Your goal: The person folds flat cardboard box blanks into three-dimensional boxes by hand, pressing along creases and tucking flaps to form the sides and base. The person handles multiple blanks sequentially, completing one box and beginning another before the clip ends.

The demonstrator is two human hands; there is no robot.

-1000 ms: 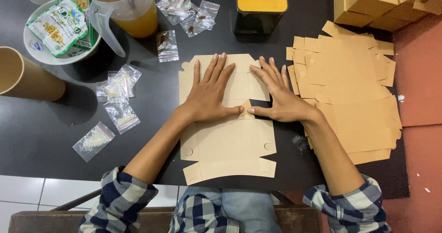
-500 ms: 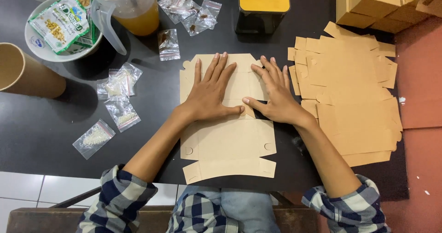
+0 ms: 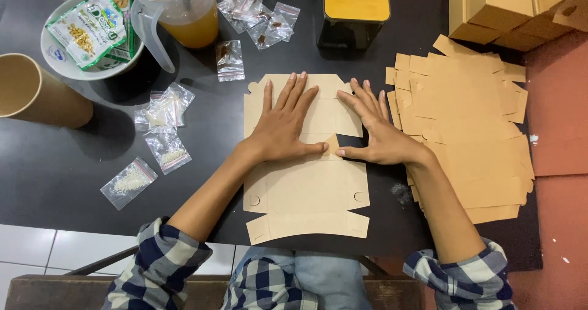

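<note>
One flat die-cut sheet of brown cardboard (image 3: 306,190) lies unfolded at the near middle of the black tabletop (image 3: 61,181), and it serves as the landmark here. Two hands press on its far half: the left hand (image 3: 283,123) and the right hand (image 3: 375,132) both lie flat, palms down, fingers spread and gripping nothing, thumbs nearly meeting at a small triangular notch.

Just right of the sheet sits one loose pile of like brown cardboard blanks (image 3: 468,132), its edge under the right wrist. Beyond that pile stand stacked brown cardboard boxes (image 3: 508,7). Straight beyond the sheet stands one black box with a yellow slotted top (image 3: 354,10).

Left of the sheet lie about four small clear plastic bags of white grains (image 3: 162,132); beyond it, another cluster of clear bags holding brown bits (image 3: 254,19). Far left stands one brown paper cup (image 3: 33,93). Beyond-left are one clear plastic jug of amber liquid (image 3: 184,13) and one white bowl (image 3: 55,62) holding green-and-white snack packets (image 3: 89,25).
</note>
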